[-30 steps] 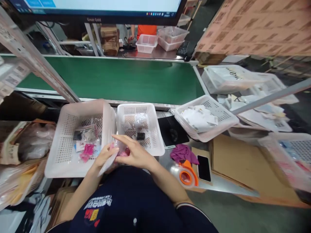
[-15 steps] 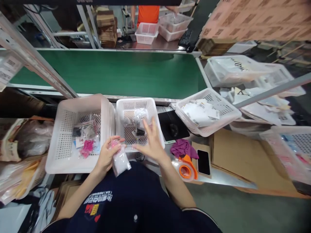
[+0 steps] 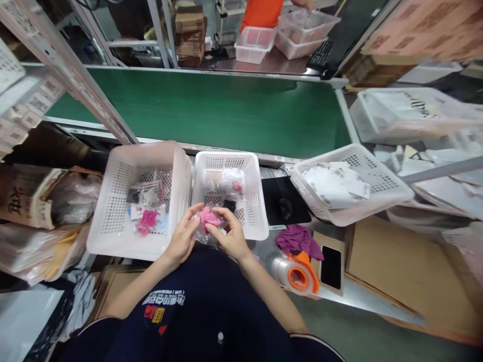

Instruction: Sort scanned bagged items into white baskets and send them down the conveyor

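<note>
My left hand (image 3: 184,235) and my right hand (image 3: 233,237) are both closed on a clear plastic bag with a pink item in it (image 3: 208,217), held close to my body at the near edge of the small white basket (image 3: 260,213). Inside that basket lie clear packets, a small pink piece (image 3: 237,186) and a black item (image 3: 229,205). To the left stands a larger white basket (image 3: 98,221). It holds several bagged goods, among them a bright pink one (image 3: 147,222). My fingers hide part of the held bag.
A green conveyor belt (image 3: 211,108) runs behind the baskets. To the right are a mouse (image 3: 286,207), a basket of white labels (image 3: 400,193), a purple cloth (image 3: 299,241), an orange tape dispenser (image 3: 300,276), a phone (image 3: 331,267) and cardboard sheets (image 3: 407,271). Across the belt stands a person in orange (image 3: 260,14).
My right hand, open above the small basket before, has come back to the bag in my left hand. The small pink piece now shows in that basket. The camera view has shifted left.
</note>
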The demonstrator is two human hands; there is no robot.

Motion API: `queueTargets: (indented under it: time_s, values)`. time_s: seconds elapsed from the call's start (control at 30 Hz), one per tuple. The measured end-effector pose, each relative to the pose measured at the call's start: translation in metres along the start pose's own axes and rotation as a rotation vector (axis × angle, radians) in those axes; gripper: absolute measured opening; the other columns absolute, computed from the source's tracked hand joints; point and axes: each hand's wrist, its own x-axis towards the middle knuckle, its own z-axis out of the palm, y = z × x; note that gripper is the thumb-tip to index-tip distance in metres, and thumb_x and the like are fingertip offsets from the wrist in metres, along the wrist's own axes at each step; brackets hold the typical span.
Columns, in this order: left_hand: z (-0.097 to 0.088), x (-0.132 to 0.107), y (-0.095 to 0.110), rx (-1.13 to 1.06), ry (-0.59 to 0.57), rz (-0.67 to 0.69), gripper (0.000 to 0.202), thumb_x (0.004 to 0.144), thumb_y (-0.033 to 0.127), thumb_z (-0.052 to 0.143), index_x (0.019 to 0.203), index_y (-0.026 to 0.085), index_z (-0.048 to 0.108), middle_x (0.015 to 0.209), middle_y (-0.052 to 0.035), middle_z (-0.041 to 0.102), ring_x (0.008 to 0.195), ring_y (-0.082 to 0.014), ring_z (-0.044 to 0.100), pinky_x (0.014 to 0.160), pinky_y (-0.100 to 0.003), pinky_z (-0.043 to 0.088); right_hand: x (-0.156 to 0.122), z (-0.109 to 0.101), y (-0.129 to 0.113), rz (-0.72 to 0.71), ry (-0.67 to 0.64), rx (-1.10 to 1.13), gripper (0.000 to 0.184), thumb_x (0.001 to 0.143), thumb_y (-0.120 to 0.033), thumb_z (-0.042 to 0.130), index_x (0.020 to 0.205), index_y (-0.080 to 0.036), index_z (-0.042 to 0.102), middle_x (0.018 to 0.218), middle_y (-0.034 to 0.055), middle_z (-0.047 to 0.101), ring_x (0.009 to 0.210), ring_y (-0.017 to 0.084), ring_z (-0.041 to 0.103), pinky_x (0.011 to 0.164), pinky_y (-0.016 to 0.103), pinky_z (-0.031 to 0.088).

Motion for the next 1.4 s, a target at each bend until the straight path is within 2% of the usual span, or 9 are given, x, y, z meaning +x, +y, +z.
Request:
queueTargets:
  time_s: [0.1,0.33,0.57,0.77,0.93,1.07,1.17,1.27,1.4]
  values:
    - [-0.016,0.001,0.012,0.109,0.136,0.265,0.051,0.089,0.039,0.084,0.136,0.029,0.065,0.144,-0.0075,0.068,0.131,-0.0259,0.068,0.110,-0.038,0.057,-0.013,-0.028,0.015,0.093,-0.020,0.010,0.033,0.090,-0.039,0.078,0.116,-0.023,0.068,0.119,0.0071,0.076,0.113,0.025,0.073,0.101,0.038,0.057]
    - [-0.111,0.017,0.064,0.914,0.593,0.889,0.047,0.091,0.036,0.077,0.134,0.017,0.071,0.129,-0.0126,0.074,0.122,-0.0280,0.070,0.118,-0.048,0.050,-0.030,-0.012,0.082,0.286,-0.899,-0.513,0.028,0.092,-0.008,0.061,0.114,-0.017,0.075,0.110,0.0070,0.080,0.100,0.022,0.074,0.090,0.031,0.053]
    - [-0.198,0.029,0.064,1.528,0.458,0.423,0.075,0.089,0.050,0.071,0.152,0.012,0.059,0.149,-0.0244,0.060,0.142,-0.0416,0.055,0.123,-0.056,0.042,-0.027,0.055,0.148,0.365,-1.005,-0.845,0.011,0.098,-0.021,0.072,0.107,-0.015,0.075,0.112,0.0087,0.078,0.104,0.024,0.073,0.095,0.042,0.059]
    - [-0.203,0.038,0.025,1.867,0.171,-0.120,0.115,0.081,0.054,0.083,0.169,0.004,0.026,0.170,-0.0375,0.029,0.157,-0.0527,0.036,0.123,-0.055,0.041,-0.039,0.055,0.137,0.243,-1.015,-0.901,0.008,0.090,-0.017,0.079,0.098,-0.013,0.077,0.128,0.0144,0.074,0.120,0.030,0.071,0.101,0.046,0.060]
    - [-0.181,0.029,0.020,2.013,0.057,-0.002,0.079,0.096,0.033,0.059,0.167,0.009,0.034,0.151,-0.0286,0.054,0.126,-0.0409,0.067,0.107,-0.052,0.054,-0.045,0.012,0.073,-0.021,-0.944,-0.644,0.017,0.090,-0.016,0.074,0.105,-0.021,0.080,0.146,0.0118,0.068,0.131,0.028,0.069,0.112,0.039,0.056]
    - [-0.176,0.029,0.028,2.033,0.096,0.020,0.084,0.087,0.037,0.073,0.161,0.010,0.045,0.167,-0.0323,0.037,0.142,-0.0459,0.056,0.111,-0.054,0.052,-0.022,-0.038,0.040,-0.452,-0.281,-0.455,0.024,0.098,-0.023,0.068,0.119,-0.026,0.078,0.157,0.0135,0.060,0.141,0.031,0.062,0.112,0.049,0.058]
    - [-0.177,0.042,0.034,2.056,0.087,-0.069,0.122,0.073,0.055,0.089,0.169,0.006,0.031,0.178,-0.0369,0.002,0.163,-0.0585,0.015,0.120,-0.071,0.038,0.008,-0.058,0.053,-0.504,0.103,-0.587,0.021,0.097,-0.027,0.070,0.114,-0.023,0.080,0.157,0.0177,0.059,0.143,0.037,0.060,0.115,0.059,0.057]
    - [-0.180,0.058,0.040,2.025,-0.025,-0.155,0.147,0.066,0.062,0.093,0.177,0.017,0.008,0.178,-0.0354,-0.006,0.161,-0.0657,-0.004,0.113,-0.085,0.032,0.024,-0.060,0.082,-0.399,0.074,-0.704,0.026,0.095,-0.034,0.070,0.110,-0.016,0.081,0.169,0.0237,0.044,0.155,0.047,0.046,0.120,0.071,0.049]
    - [-0.185,0.062,0.039,2.060,-0.245,0.022,0.120,0.073,0.050,0.091,0.173,0.027,0.031,0.177,-0.0261,0.025,0.160,-0.0589,0.023,0.124,-0.071,0.032,0.009,-0.050,0.109,-0.300,0.011,-0.650,0.032,0.099,-0.040,0.066,0.116,-0.017,0.080,0.174,0.0216,0.036,0.152,0.043,0.051,0.120,0.066,0.051]
